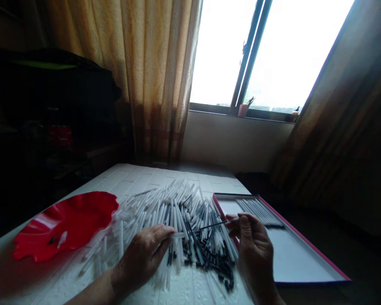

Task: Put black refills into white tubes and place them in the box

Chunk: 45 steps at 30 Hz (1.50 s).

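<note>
At lower centre, the left hand pinches a pale tube and the right hand a dark rod, apparently end-held for control, with piled tubes beyond and a tray at lower right.

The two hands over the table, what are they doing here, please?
The left hand holds a short, pale tube. The right hand holds a thin, dark-tipped rod. Between them lies a loose pile of pale and dark sticks. Similar pieces lie in a row in the tray.
</note>
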### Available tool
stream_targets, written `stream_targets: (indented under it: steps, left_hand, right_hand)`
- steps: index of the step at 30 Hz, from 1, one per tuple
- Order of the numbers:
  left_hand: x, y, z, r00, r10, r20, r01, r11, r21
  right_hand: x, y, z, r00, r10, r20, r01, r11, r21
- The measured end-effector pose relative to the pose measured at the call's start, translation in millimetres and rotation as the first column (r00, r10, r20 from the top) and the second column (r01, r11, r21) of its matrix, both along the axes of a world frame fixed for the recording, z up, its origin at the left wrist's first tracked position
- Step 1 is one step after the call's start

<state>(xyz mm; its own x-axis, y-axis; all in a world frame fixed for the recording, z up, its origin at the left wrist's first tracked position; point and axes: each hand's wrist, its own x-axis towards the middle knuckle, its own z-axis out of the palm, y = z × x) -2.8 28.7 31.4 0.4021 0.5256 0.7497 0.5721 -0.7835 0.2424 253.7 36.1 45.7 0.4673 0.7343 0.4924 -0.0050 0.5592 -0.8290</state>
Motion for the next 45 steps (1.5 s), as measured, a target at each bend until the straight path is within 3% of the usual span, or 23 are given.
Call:
stream_targets:
  steps: [14, 19, 26, 31, 33, 35, 38, 42, 45]
  left_hand:
    - [-1, 1, -0.2, 0.998, 0.026, -0.054, -0.025, 1.000, 0.019]
    - [-1, 0, -2.3, 0.998, 0.035, -0.049, -0.032, 0.998, 0.048]
    - [7, -8, 5.4, 0.999, 0.017, -0.052, -0.015, 0.999, 0.045]
    - [13, -18, 6.8, 1.000, -0.028, -0.009, 0.028, 0.999, -0.043]
    - [16, -20, 7.2, 0.994, -0.091, 0.066, 0.101, 0.980, -0.172]
    - [19, -22, 8.1, 0.970, -0.148, 0.193, 0.209, 0.911, -0.355]
    - [24, -24, 7.7, 0.909, -0.152, 0.389, 0.361, 0.753, -0.550]
    - [29, -28, -1.1, 0.872, -0.148, 0.467, 0.447, 0.630, -0.635]
    - [31, -29, -10.1, 0.860, -0.165, 0.483, 0.480, 0.586, -0.653]
  right_hand:
    - [-16, -12, 11.0, 0.998, 0.048, 0.030, -0.051, 0.991, 0.121]
    - [-19, -12, 7.3, 0.993, 0.112, 0.027, -0.114, 0.987, 0.113]
    - [-20, -13, 1.7, 0.939, 0.227, 0.257, -0.243, 0.970, 0.031]
    - [-24, -19, 8.7, 0.724, 0.317, 0.613, -0.389, 0.921, -0.018]
    - [-17, -14, 8.8, 0.675, 0.289, 0.679, -0.353, 0.934, -0.046]
    - [-2, -7, 8.0, 0.671, 0.182, 0.719, -0.209, 0.977, -0.053]
    - [25, 1, 10.1, 0.602, 0.071, 0.795, -0.045, 0.997, -0.054]
    - [46, -9, 20.3, 0.341, 0.113, 0.933, 0.024, 0.991, -0.128]
    - [45, -24, 24.7, 0.137, 0.185, 0.973, 0.051, 0.980, -0.194]
